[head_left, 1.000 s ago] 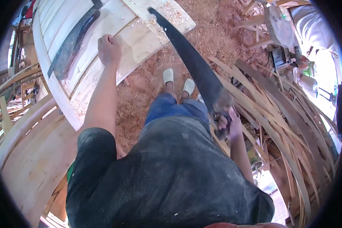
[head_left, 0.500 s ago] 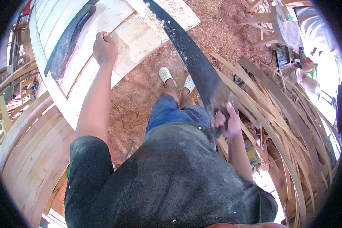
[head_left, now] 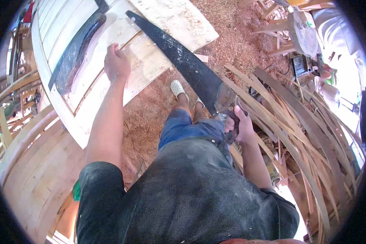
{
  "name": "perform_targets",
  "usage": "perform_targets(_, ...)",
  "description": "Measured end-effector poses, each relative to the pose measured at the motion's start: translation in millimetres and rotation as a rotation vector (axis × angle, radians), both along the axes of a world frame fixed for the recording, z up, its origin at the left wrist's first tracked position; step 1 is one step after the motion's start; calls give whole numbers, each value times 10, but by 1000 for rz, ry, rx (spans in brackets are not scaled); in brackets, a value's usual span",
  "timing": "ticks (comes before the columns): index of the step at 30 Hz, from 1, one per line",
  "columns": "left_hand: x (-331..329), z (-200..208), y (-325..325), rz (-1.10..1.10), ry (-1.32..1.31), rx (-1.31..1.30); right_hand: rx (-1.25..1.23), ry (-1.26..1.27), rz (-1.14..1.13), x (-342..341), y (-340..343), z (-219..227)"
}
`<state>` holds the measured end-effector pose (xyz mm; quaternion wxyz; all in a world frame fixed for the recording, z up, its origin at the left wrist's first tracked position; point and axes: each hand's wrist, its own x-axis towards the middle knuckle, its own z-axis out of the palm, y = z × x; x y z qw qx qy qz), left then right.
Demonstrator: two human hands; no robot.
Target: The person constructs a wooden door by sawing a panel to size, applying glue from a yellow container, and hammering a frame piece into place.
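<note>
Black steel fills the space ahead of the right hand [head_left: 245, 129]: a handsaw [head_left: 183, 65], its grip wrapped by that hand's fingers, the blade slanting forward and leftward until its tip lies over a pale planked wooden panel [head_left: 191, 25], farther out than the left hand [head_left: 117, 63]. The left hand is curled into a loose fist above or on the panel; contact cannot be told. Just left of it, a dark, curved, narrow piece [head_left: 75, 53] rests on the planks. Long wooden strips [head_left: 288, 138] lie heaped to the right hand's right.
</note>
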<state>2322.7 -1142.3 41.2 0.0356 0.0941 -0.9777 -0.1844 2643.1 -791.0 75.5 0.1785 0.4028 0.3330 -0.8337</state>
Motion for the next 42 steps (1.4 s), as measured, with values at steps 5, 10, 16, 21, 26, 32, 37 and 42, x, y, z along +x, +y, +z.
perform_targets(5,14,-3,-10,15,88,27,84,37,-53,-239,-74,71)
perform_targets(10,-16,-89,-58,13,103,-12,25,-13,-156,75,136,-237)
perform_targets(16,-29,6,-20,23,55,-27,62,-93,-125,287,-103,183)
perform_targets(21,-6,65,54,-9,27,12,202,3,-199,-1042,-521,-121)
perform_targets(26,1,83,38,72,-64,22,149,-19,-113,-167,-242,-139)
perform_targets(32,-22,15,37,2,54,-44,59,-81,-189,-479,-322,-154)
perform_targets(37,-10,-53,3,24,98,13,76,-64,-201,-1008,-416,-110)
perform_targets(42,-29,-41,-62,42,81,3,111,-32,-64,-2,-133,-76)
